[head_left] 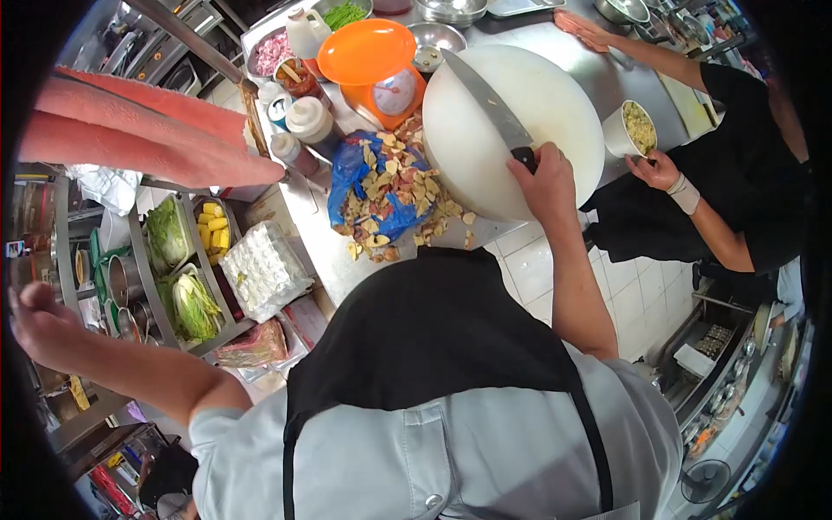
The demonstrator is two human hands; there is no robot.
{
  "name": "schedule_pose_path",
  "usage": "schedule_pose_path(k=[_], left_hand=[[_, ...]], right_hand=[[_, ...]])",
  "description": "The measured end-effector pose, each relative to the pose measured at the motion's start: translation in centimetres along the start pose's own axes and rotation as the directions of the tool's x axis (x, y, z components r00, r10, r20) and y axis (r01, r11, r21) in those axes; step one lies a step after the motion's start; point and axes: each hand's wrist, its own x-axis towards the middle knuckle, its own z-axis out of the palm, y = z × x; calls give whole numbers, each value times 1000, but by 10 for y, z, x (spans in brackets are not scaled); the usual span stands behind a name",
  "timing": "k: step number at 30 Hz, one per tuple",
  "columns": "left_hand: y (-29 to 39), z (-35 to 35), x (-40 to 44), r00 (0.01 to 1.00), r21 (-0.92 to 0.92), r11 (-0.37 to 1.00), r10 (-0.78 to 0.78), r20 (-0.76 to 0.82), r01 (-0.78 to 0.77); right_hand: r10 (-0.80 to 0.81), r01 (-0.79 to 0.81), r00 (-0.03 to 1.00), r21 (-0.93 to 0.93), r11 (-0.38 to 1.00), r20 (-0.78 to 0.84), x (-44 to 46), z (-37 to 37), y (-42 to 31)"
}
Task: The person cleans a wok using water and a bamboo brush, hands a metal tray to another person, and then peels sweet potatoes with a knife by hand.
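Your right hand is wrapped firmly around the handle of the chef's knife, whose blade lies across the round white cutting board. For good control, grip securely and point the tip away from the co-worker's hand on the white tub. Your left hand is far off to the side; I can't tell whether its fingers are spread.

Bright, fairly even white light fills the view, leaving pale glare on the silver metal surface and nearly washing out the round white cutting board. Soft shadows crease the light-grey fabric shirt. Fisheye distortion bends the edges toward black corners, where detail softens.
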Motion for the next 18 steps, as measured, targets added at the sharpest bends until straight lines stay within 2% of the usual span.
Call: schedule_pose_path(k=[3, 6, 9, 10, 11, 14, 15, 16, 17, 18], left_hand=[[2, 34, 23, 969, -42, 975, -221, -112, 217], [0, 36, 38, 949, -75, 967, -255, -184, 245], [1, 44, 41, 893, 88, 893, -428, -135, 441], [-20, 34, 45, 954, -52, 953, -298, 15, 299], [-41, 24, 49, 974, -232, 954, -156, 164, 192], [-43, 20, 3, 925, -321, 892, -218, 311, 318], [-30, 20, -29, 906, -300, 886, -245, 346, 354], [-4, 27, -82, 866, -265, 881, -256, 429, 391], [29, 44, -140, 762, -204, 886, -217, 610, 415], [63, 61, -192, 583, -157, 903, -119, 803, 400]], right_hand=[[-10, 10, 999, -1, 1000, 34, 0, 2, 1], [-18, 18, 1000, 4, 1000, -8, 4, 3, 1], [-28, 28, 999, 1, 1000, 18, -4, -1, -1], [-36, 36, 999, 6, 999, 28, -1, 1, 2], [-37, 37, 999, 9, 999, 3, 2, 0, 2], [8, -8, 1000, -4, 1000, 16, 1, -6, -4], [19, -19, 999, 4, 1000, 51, 2, -9, -5], [25, -26, 997, 15, 1000, 75, 6, -13, -4], [41, -45, 993, 30, 999, 112, 10, -11, -4], [45, -47, 992, 15, 999, 119, 8, -16, -8]])
